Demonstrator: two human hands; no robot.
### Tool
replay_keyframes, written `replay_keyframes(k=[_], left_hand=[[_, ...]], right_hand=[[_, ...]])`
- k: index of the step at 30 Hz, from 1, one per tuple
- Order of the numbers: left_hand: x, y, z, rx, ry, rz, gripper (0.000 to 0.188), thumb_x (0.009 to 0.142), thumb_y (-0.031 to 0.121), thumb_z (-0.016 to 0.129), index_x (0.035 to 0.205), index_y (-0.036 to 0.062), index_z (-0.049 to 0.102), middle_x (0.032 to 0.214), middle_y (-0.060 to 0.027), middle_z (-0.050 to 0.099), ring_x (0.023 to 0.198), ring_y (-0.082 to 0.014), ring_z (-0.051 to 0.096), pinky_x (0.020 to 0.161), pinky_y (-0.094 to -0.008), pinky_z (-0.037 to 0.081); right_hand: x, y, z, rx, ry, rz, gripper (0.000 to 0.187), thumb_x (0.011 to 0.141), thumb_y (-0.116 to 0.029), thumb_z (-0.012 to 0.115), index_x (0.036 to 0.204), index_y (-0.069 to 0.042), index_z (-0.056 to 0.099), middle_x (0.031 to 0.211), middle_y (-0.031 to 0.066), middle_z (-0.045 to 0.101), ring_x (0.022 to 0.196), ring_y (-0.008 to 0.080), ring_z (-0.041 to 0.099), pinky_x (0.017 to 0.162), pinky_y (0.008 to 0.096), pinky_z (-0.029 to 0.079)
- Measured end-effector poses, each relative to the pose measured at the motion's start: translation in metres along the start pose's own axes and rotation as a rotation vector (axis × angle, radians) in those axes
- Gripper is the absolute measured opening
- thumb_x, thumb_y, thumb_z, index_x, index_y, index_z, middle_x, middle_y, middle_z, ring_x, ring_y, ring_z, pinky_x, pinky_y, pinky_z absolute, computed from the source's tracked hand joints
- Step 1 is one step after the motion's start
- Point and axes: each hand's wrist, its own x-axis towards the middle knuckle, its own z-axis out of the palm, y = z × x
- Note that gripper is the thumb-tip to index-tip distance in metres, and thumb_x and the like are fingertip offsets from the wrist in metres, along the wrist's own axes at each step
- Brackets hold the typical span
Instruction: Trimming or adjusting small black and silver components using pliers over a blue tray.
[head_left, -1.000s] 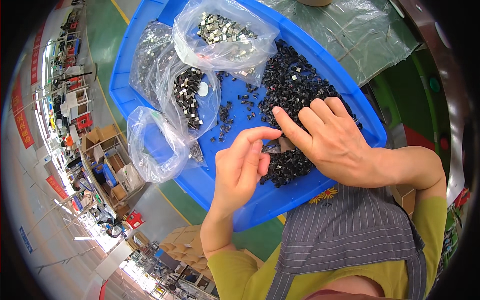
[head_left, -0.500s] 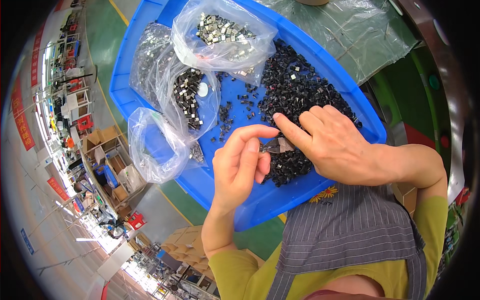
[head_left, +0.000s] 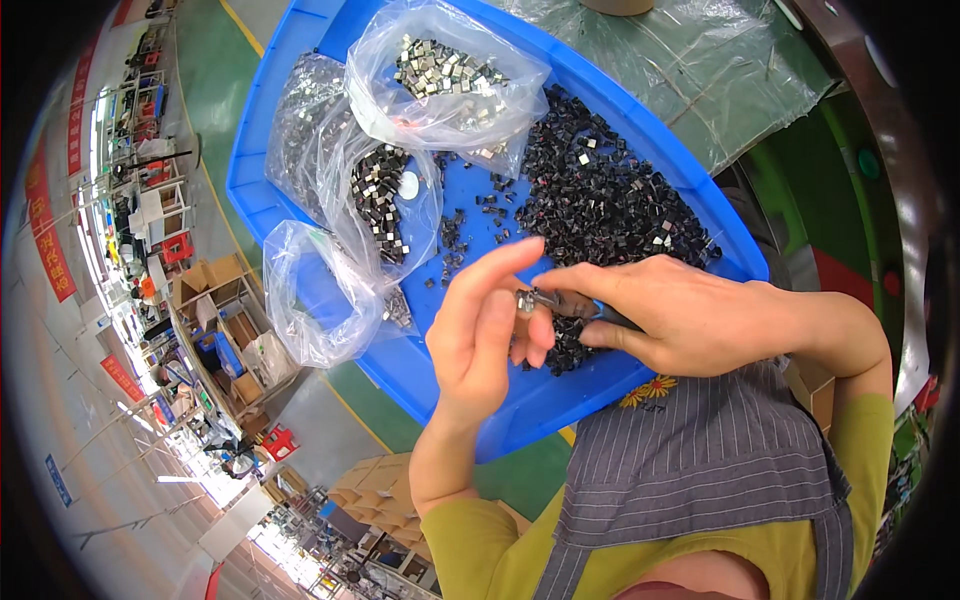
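My left hand (head_left: pixel 478 345) pinches a small silvery metal part (head_left: pixel 523 300) between thumb and fingers, its index finger raised. In my right hand (head_left: pixel 690 312) is a pair of pliers (head_left: pixel 612 316) with some blue on the handles. Their jaws meet the small part at my left fingertips; the exact contact is too small to tell. Both hands are over the near side of a blue tray (head_left: pixel 505 425). Beneath and beyond them lies a heap of small black pieces (head_left: pixel 600 190).
Clear plastic bags stand in the tray's left half: one with silvery pieces (head_left: pixel 445 70), one with dark and silvery pieces (head_left: pixel 378 200), and an open-mouthed bag (head_left: pixel 310 300) nearest me. Plastic sheeting (head_left: pixel 690 70) covers a surface beyond. Cardboard boxes (head_left: pixel 375 495) are on the left.
My right index finger was extended over the heap; it has now curled back, and the right hand wraps the pliers, whose handles show more. My left hand has hardly moved.
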Motion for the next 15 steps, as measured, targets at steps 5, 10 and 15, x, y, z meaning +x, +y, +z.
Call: replay_keyframes(k=[5,10,15], left_hand=[[-0.0034,-0.0033,-0.0032,0.067,-0.105,0.276,0.022,0.102,0.012,0.041,0.115,0.001,0.054,0.07,-0.0078,0.061,0.053,-0.0078,0.051,0.045,-0.019,0.036],[-0.0053,-0.0006,-0.0032,0.177,-0.088,0.309,0.021,0.101,0.006,0.04,0.112,0.0,0.057,0.072,-0.0094,0.062,0.053,-0.0079,0.051,0.046,-0.0201,0.039],[-0.0104,-0.0009,0.002,0.105,-0.028,0.164,0.023,0.101,0.008,0.041,0.122,0.0004,0.045,0.077,-0.0111,0.063,0.052,-0.0063,0.047,0.048,-0.0199,0.039]], right_hand=[[-0.0001,-0.0106,-0.0168,0.308,-0.285,0.202,0.042,0.095,-0.021,0.053,0.13,0.001,0.044,0.087,0.0218,0.064,0.081,0.0353,0.063,0.071,0.0433,0.046],[0.0003,-0.0088,-0.0196,0.343,-0.334,0.168,0.039,0.094,-0.022,0.054,0.125,0.001,0.049,0.092,0.0219,0.065,0.084,0.0333,0.064,0.074,0.0418,0.046],[0.0036,-0.0157,-0.0132,0.184,-0.199,0.248,0.033,0.093,-0.019,0.056,0.118,0.002,0.05,0.094,0.0218,0.063,0.091,0.038,0.06,0.077,0.0433,0.046]])
